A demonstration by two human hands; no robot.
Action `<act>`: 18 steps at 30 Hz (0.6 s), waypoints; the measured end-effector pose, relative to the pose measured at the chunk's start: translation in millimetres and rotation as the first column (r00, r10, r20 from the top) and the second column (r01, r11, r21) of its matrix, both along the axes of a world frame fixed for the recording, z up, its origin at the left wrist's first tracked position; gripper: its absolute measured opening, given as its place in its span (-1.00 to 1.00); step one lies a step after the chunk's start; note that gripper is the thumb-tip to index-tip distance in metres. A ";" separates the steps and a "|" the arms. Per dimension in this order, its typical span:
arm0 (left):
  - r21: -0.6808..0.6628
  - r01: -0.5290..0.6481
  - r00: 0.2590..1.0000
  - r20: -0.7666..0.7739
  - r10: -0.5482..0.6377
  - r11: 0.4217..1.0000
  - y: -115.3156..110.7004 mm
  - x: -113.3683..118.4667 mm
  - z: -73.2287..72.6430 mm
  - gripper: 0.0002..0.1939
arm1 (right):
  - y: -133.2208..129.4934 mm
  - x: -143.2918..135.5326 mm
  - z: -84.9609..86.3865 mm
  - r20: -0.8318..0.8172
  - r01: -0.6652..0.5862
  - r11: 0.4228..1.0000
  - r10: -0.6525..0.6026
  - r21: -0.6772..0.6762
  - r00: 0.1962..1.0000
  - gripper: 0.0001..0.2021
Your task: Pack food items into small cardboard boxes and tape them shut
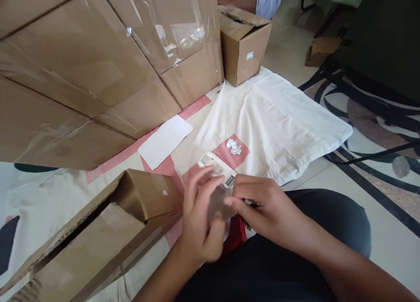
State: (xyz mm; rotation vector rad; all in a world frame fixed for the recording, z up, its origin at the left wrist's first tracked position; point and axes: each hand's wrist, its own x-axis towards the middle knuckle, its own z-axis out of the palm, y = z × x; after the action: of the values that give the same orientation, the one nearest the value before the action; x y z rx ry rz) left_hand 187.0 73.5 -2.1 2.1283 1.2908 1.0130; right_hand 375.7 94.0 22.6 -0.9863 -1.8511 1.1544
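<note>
A clear plastic packet (219, 204) with a white printed card (226, 171) at its top is in front of me, above my lap. My right hand (262, 201) is closed on its right edge, thumb against the fingers. My left hand (201, 219) is at the packet's left side, with fingers and thumb apart and slightly blurred. Whether its fingertips touch the packet is hard to tell. Something red (236, 238) shows below the packet. Just beyond lie several small white stickers (233, 147) on a pink patch of the cloth.
An open cardboard box (108, 245) stands at my left. Taped cartons (98, 61) are stacked behind it. A white sheet (166, 141) lies on the cloth (272, 118). Another person's arm (246, 2) is behind a smaller box (244, 46). Dark chair legs (328, 74) stand at right.
</note>
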 end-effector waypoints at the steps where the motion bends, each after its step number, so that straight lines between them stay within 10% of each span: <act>1: -0.024 0.021 0.996 0.082 -0.019 0.999 -10.2 -5.1 6.8 -0.54 | 0.2 -4.3 -0.8 -0.004 -0.047 0.997 0.047 0.057 0.999 -0.66; 9: 0.010 -0.255 0.963 0.089 0.253 0.967 -73.2 -49.7 8.8 -0.77 | -7.9 -51.0 -8.9 0.190 -0.265 0.858 0.199 0.440 0.961 -0.66; 18: 0.174 -0.373 0.927 0.116 0.357 0.912 -114.3 -88.0 12.0 -0.52 | -7.0 -97.0 -6.8 0.228 -0.538 0.749 0.488 0.387 0.843 -0.60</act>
State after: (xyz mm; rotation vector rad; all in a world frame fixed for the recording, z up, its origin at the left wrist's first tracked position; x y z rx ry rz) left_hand 99.0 -40.8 9.8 1.9948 1.6483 1.4160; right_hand 278.8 87.0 15.8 -0.2808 -2.4294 0.9108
